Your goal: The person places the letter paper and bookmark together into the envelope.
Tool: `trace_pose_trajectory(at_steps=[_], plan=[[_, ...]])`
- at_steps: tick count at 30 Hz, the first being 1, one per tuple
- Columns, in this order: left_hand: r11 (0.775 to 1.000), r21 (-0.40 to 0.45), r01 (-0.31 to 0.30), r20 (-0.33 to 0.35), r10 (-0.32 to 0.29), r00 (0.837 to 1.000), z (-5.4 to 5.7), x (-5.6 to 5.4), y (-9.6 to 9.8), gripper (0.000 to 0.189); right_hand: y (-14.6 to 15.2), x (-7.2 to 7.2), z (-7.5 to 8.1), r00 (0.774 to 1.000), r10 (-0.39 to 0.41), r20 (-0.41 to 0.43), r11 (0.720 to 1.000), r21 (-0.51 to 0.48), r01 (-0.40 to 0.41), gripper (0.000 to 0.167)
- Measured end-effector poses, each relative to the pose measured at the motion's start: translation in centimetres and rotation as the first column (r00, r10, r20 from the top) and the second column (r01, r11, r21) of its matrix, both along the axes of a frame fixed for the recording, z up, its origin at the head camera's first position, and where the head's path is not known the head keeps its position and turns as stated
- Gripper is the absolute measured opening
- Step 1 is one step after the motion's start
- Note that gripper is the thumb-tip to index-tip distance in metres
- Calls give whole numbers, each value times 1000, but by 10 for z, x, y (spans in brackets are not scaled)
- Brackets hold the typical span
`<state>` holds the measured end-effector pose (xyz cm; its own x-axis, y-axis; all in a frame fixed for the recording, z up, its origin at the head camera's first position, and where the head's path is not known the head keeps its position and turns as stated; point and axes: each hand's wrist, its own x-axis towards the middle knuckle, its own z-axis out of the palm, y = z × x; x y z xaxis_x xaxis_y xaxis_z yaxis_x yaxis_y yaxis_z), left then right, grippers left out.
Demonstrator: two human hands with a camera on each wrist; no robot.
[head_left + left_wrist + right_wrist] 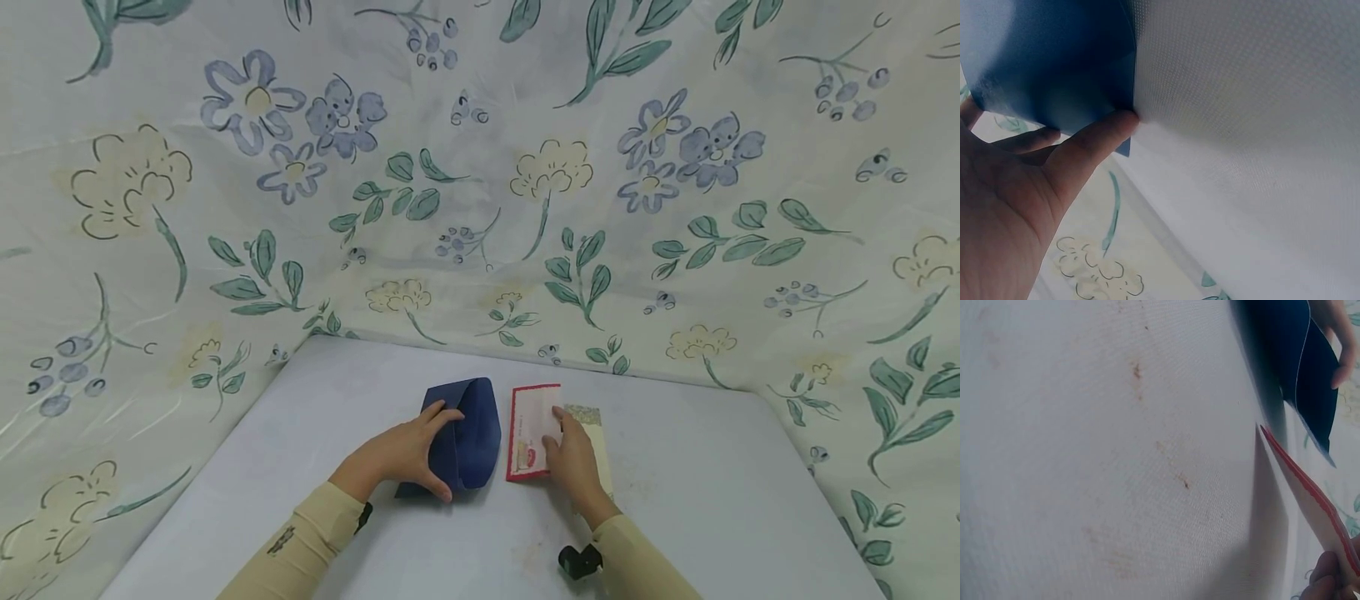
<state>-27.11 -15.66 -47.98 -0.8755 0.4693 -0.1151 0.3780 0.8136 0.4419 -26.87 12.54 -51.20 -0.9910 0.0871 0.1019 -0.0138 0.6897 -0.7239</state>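
My left hand [408, 450] holds a dark blue envelope [476, 433] with its flap opened to the right. The thumb lies at the near edge and the fingers reach over the far part; in the left wrist view the thumb [1094, 140] sits along the envelope's edge [1054, 56]. Just right of it, my right hand [573, 458] pinches a pinkish-white card [531, 425] with a red border and a small printed picture. The right wrist view shows this card [1310, 494] tilted up, one corner pointing at the envelope [1272, 350].
A cream card [600, 442] with a speckled band at its top lies on the white table [675, 467], partly behind the right hand. Small brownish stains [1137, 372] mark the tabletop. Floral sheeting [480, 208] rises around the table. A black device [579, 562] is by the right wrist.
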Motion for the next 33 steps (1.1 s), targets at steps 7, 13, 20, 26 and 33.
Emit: trace_pose_trajectory(at_steps=[7, 13, 20, 26, 33], plan=[[1000, 6, 6, -1, -6, 1000, 0, 1, 0, 122, 0, -1, 0, 1000, -9, -3, 1000, 2, 9, 54], [1000, 0, 6, 2, -6, 1000, 0, 0, 0, 122, 1, -2, 1, 1000, -7, -6, 1000, -8, 6, 54], [1000, 6, 7, -3, -7, 1000, -1, 0, 0, 122, 2, -1, 1, 1000, -9, -3, 1000, -4, 9, 54], [1000, 5, 10, -5, -10, 1000, -1, 0, 0, 122, 3, -1, 3, 1000, -6, -15, 1000, -9, 6, 54], [1000, -2, 2, -3, -2, 1000, -1, 0, 0, 123, 3, -2, 5, 999, -11, -32, 1000, -24, 10, 53]])
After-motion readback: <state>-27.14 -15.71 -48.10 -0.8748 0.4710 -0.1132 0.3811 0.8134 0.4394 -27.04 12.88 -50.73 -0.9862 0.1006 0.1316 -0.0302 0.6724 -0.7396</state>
